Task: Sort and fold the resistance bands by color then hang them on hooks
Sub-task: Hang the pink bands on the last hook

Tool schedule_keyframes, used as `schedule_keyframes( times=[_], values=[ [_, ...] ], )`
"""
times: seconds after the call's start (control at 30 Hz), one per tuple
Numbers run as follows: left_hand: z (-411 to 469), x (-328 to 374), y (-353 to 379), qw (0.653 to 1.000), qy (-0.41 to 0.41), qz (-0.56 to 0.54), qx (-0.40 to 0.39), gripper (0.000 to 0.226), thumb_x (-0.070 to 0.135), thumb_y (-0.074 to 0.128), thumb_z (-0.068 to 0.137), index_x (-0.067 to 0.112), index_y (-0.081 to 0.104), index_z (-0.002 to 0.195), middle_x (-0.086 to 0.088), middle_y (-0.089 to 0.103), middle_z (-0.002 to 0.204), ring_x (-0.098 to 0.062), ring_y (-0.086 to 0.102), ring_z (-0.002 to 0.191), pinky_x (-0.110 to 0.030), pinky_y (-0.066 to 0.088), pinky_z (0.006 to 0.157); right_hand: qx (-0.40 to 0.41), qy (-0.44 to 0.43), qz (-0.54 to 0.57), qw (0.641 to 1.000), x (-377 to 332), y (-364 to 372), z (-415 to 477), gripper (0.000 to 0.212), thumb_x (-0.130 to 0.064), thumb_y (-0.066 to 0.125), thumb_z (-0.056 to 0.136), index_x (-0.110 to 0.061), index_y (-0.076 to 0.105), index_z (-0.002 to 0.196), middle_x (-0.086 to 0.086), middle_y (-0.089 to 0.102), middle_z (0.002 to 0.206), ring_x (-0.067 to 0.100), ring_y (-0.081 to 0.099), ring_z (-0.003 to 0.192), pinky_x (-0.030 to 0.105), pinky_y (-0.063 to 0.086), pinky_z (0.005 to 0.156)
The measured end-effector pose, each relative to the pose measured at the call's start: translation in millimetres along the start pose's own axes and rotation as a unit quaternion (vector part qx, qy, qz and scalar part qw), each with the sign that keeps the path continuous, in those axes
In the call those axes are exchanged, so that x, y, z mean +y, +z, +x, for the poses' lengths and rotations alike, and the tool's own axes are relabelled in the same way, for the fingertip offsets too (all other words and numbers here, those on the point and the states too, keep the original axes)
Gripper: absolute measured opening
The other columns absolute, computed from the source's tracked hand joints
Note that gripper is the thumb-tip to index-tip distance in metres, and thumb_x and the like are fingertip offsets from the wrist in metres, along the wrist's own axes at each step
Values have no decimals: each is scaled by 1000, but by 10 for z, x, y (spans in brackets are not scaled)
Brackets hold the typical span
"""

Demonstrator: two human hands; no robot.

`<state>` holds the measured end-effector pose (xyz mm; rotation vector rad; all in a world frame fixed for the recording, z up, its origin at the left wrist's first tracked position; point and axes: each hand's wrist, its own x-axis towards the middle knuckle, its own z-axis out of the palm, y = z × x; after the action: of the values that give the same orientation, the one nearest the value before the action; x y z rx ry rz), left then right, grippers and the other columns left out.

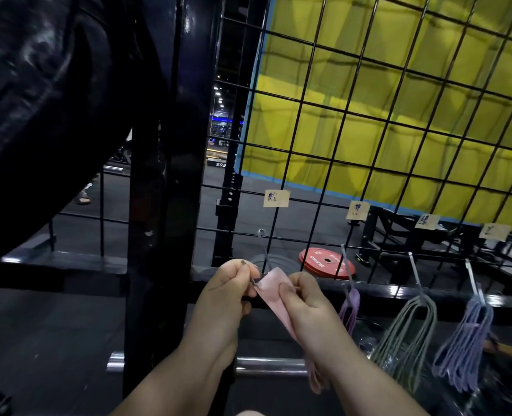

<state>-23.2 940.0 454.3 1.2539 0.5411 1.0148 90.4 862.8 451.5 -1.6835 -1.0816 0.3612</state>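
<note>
Black wire grid [368,121] stands in front of a yellow wall [429,85]. Hooks on the grid: 4, in one row. Paper labels [275,198]: 4, one above each hook, the writing too small to read. The person works at the leftmost hook [263,246]. Left hand [233,285]: thumb and forefinger pinched together at the lower tip of that hook, touching the top edge of the pink band [274,291]. Right hand [304,298]: fingers curled, thumb on the band's face, gripping it just beside the left hand. Pink bands: 1, a flat folded strip, upper end at the hook tip, the rest hanging down behind the right wrist. Whether it is over the hook: cannot tell. Loaded hooks: 3. They carry a purple bundle [350,310], a grey-green bundle [407,334] and a lavender bundle [465,340]; the strands in each are too blurred to count. Red weight plate [326,262]: 1, flat on the floor behind the grid. Steel bar [266,366]: 1, below the wrists.
</note>
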Motion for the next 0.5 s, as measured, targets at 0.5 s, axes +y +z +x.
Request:
schedule_keyframes(
  times=[0.5],
  values=[
    [5, -165, 21, 977, 99, 188, 2, 30, 26, 46, 94, 28, 60, 68, 4, 59, 78, -12, 55, 72, -31, 44, 66, 0, 21, -46, 999, 253, 124, -140, 20, -40, 38, 101, -23, 49, 103, -3, 63, 95, 8, 59, 87, 29, 46, 81]
  ],
)
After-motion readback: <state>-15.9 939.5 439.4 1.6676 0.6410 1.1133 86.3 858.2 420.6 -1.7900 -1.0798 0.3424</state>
